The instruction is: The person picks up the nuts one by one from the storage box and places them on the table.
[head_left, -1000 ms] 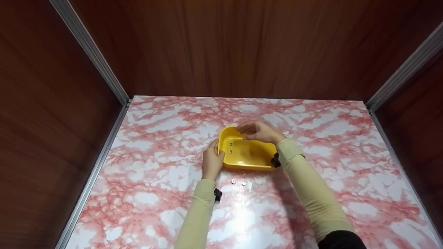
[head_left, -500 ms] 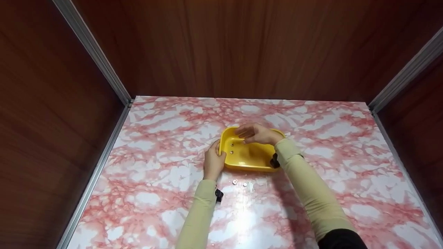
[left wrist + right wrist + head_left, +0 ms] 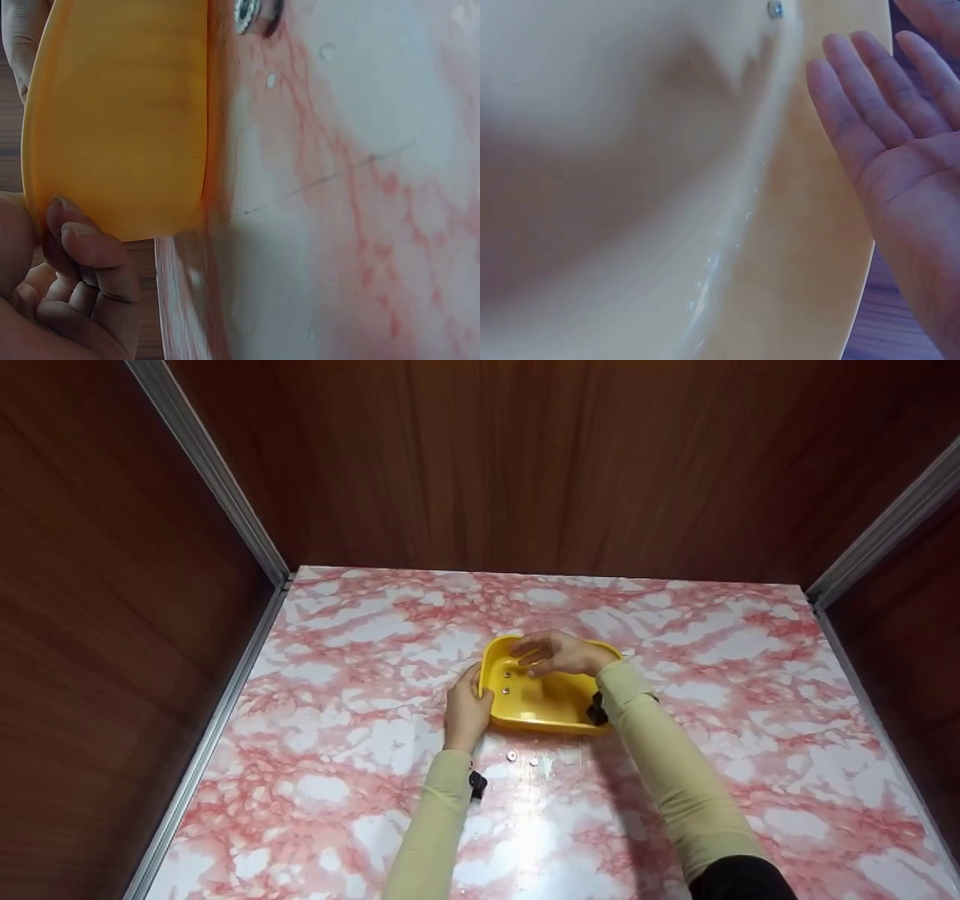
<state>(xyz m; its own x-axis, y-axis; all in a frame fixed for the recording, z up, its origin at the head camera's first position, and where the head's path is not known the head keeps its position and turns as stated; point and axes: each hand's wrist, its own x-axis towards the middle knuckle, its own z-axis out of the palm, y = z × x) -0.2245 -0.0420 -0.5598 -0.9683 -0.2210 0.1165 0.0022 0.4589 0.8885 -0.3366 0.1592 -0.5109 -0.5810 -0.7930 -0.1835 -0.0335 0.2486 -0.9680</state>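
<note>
In the head view my left hand [image 3: 468, 712] grips the left end of a yellow plastic bin [image 3: 551, 706], thumb over the rim. The left wrist view shows this hand's curled fingers [image 3: 97, 251] at the bin's corner. My right hand [image 3: 564, 652] hovers over the bin's far side, holding nothing, its fingers spread loosely. From the right wrist the fingers [image 3: 885, 97] look nearly straight beside the bin's inner wall [image 3: 810, 225]. Two small metal pieces, an upper one [image 3: 507, 675] and a lower one [image 3: 505, 691], lie inside the bin near its left end.
Two more small round metal pieces, one on the left [image 3: 511, 756] and one on the right [image 3: 534, 762], lie on the red-and-white marbled table [image 3: 360, 675] in front of the bin. Dark wood panels [image 3: 480, 472] with metal edge strips enclose the back and sides.
My right hand has dipped slightly lower over the bin, its fingers still loose. The left hand keeps its grip on the bin's end. The whole view has shifted a little.
</note>
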